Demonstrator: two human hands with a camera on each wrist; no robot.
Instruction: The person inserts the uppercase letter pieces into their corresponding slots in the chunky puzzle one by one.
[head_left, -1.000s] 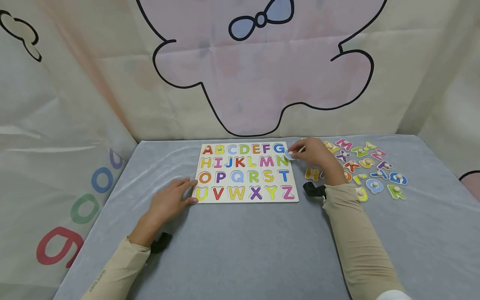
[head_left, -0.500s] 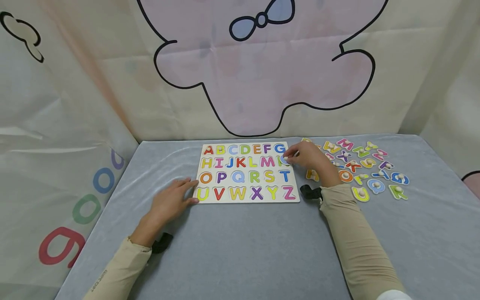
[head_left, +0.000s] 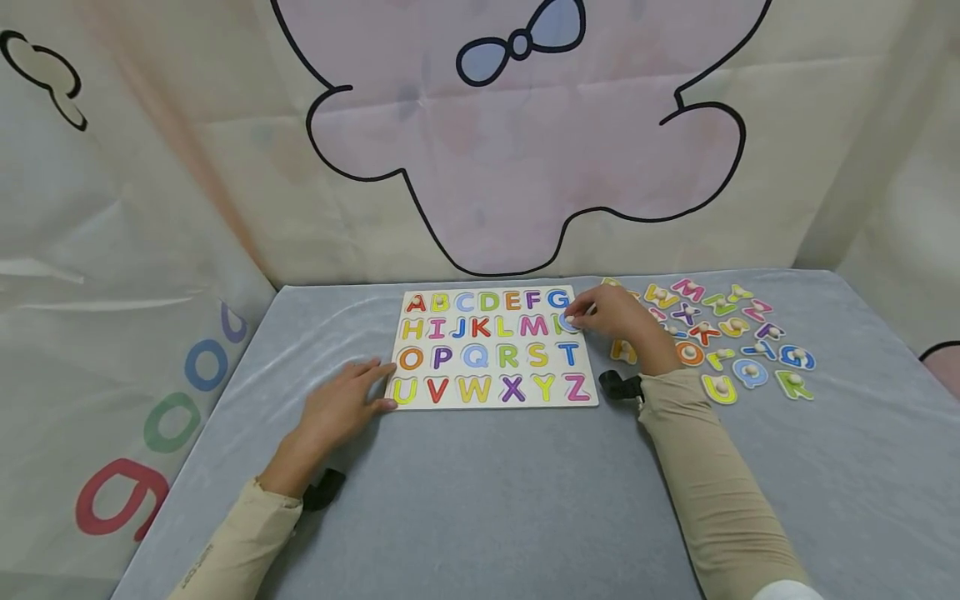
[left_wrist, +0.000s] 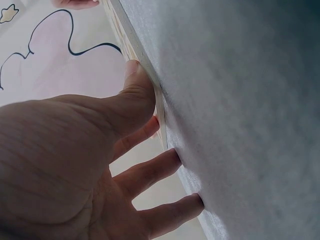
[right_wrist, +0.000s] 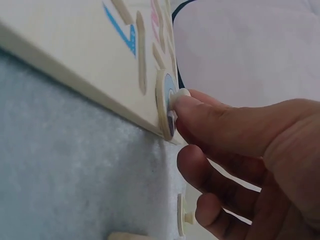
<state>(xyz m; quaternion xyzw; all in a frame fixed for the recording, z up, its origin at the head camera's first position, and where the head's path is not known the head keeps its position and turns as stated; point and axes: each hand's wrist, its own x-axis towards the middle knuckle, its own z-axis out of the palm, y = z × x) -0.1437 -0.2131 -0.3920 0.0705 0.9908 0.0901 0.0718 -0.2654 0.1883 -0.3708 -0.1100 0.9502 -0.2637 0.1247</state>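
Note:
A white alphabet puzzle board (head_left: 491,393) lies on the grey cloth, its recesses printed with coloured letters. My left hand (head_left: 341,404) is at its lower left corner; in the left wrist view the thumb (left_wrist: 139,92) presses against the board's edge and the other fingers spread out fairly straight. My right hand (head_left: 618,317) pinches the pale knob of a rounded light-blue letter piece (right_wrist: 164,102) between thumb and forefinger. That piece stands at the board's right side, over the N in the second row; in the right wrist view it is upright against the board face. Fingers partly hide its shape.
Several loose knobbed letter pieces lie right of the board, among them a light-blue Q (head_left: 750,372), a yellow U (head_left: 720,389) and a green R (head_left: 793,384). Some sit partly behind the right hand. The grey cloth (head_left: 480,500) covers the table, with a printed backdrop (head_left: 487,167) behind.
The right hand has moved slightly left with the light-blue letter piece, from the board's right edge onto the N, then stayed there. The left hand has kept its place at the corner.

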